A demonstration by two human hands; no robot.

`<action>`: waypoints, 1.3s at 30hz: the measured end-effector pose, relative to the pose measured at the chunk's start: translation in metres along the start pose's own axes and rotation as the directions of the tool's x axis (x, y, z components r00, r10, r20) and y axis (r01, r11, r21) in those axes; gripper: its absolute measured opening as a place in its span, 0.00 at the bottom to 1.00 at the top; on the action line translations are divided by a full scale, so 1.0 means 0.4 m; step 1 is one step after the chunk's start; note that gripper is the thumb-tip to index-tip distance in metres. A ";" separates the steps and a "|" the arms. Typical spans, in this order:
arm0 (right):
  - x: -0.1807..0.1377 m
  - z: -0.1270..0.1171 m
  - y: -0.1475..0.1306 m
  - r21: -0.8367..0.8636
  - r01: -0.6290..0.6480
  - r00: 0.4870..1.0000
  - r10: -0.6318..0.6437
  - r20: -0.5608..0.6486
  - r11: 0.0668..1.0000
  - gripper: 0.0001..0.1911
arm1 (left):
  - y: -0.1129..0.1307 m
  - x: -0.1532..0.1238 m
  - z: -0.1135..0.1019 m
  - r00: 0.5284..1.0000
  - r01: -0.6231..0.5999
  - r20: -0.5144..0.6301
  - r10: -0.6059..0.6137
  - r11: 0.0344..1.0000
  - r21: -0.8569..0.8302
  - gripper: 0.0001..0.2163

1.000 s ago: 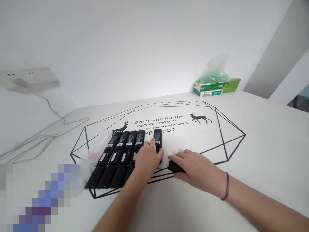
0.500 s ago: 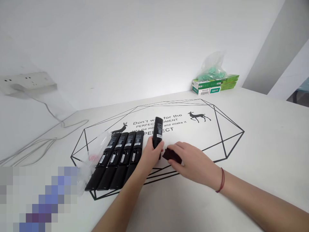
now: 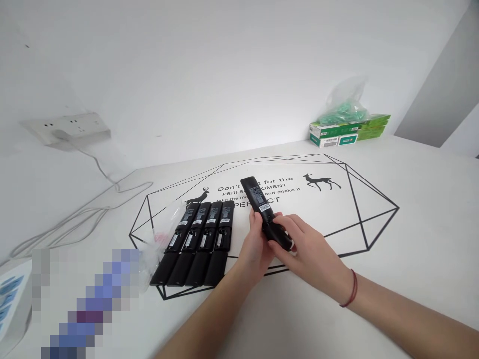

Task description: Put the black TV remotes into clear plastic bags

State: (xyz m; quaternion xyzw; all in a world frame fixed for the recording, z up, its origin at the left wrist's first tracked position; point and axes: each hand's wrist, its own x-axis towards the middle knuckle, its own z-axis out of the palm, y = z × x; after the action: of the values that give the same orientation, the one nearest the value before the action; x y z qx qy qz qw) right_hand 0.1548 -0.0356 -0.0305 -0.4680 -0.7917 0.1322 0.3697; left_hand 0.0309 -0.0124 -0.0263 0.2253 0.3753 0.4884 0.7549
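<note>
A black remote control (image 3: 258, 195), its labelled back facing up, is wrapped in the fingers of my left hand (image 3: 257, 252) above the table. My right hand (image 3: 309, 249) pinches a black battery cover (image 3: 277, 236) against the remote's lower end. Whether the cover is fully seated I cannot tell. Left of my hands, several black remote controls (image 3: 212, 215) lie side by side, label side up, with their battery compartments uncovered. Loose black battery covers (image 3: 197, 269) lie in a row at their near ends.
A clear plastic bag (image 3: 164, 239) lies along the left of the row. Green and white boxes (image 3: 333, 134) with a bag of green items (image 3: 344, 109) on top stand at the back right. Cables (image 3: 93, 212) run from the wall socket (image 3: 71, 127) across the left side.
My right hand has brought the battery cover up to the remote's lower end. The remote has tilted, its top now leaning left. The camera view has shifted slightly left.
</note>
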 end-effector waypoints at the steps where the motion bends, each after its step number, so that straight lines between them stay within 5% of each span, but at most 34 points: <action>1: 0.000 0.000 0.000 -0.004 -0.002 1.000 0.002 -0.008 1.000 0.13 | 0.002 -0.002 0.001 1.000 -0.001 0.004 0.001 1.000 -0.011 0.22; 12: 0.003 0.006 0.017 0.018 0.056 0.995 -0.055 -0.085 0.998 0.07 | 0.004 -0.004 0.008 0.999 0.002 0.038 0.002 0.994 -0.108 0.20; 20: -0.001 0.017 0.031 -0.067 0.272 0.962 -0.273 -0.005 0.960 0.26 | 0.026 0.010 -0.012 0.998 0.048 -0.036 -0.051 0.996 -0.075 0.23; 27: 0.000 0.013 0.048 -0.152 0.266 0.963 -0.271 -0.012 0.952 0.20 | 0.024 0.009 -0.015 0.997 0.051 0.061 -0.047 0.996 -0.078 0.22; 39: 0.005 0.002 0.039 -0.221 0.308 0.951 -0.306 0.045 0.925 0.19 | 0.030 0.004 -0.008 0.998 0.053 0.037 -0.050 0.995 -0.079 0.19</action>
State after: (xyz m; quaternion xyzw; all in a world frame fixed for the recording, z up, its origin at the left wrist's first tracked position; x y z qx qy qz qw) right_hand 0.1636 -0.0256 -0.0387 -0.3765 -0.8669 -0.0157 0.3263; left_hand 0.0219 -0.0061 -0.0206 0.1937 0.3477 0.4794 0.7822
